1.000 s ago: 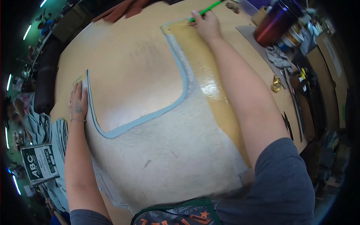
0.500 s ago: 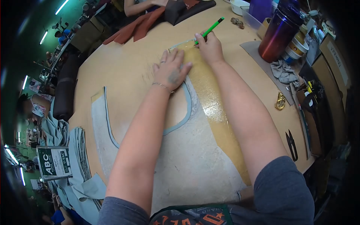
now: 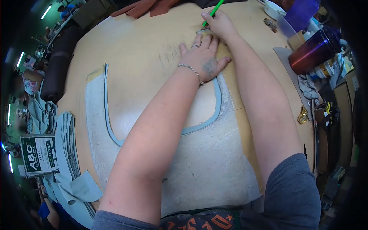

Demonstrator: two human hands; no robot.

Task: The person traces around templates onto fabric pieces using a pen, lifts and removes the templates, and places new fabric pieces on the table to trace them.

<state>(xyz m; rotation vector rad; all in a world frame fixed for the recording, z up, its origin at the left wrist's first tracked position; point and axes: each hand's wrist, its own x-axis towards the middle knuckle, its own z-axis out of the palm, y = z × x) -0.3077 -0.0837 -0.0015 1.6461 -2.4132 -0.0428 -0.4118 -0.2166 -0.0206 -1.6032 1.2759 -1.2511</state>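
My left hand lies flat with its fingers spread, pressing on the upper right arm of a pale grey, leather-like piece. The piece has a U-shaped cutout edged in blue, and a yellow strip runs along its right side. Just beyond the left fingertips, my right hand is closed around a green pencil, tilted with its lower end down at the far edge of the piece. The pencil's upper end is cut off by the top of the view.
Pale green pieces are stacked at left by an ABC-labelled can. Behind them is a dark roll. A purple-red tumbler, a crumpled cloth and a brass-coloured item stand or lie at right. Reddish-brown material lies at the far edge.
The camera view has shifted, so the table's far side is higher in the picture. My left hand is now closer to my right hand and the far end of the piece. The pencil stays in my right hand.
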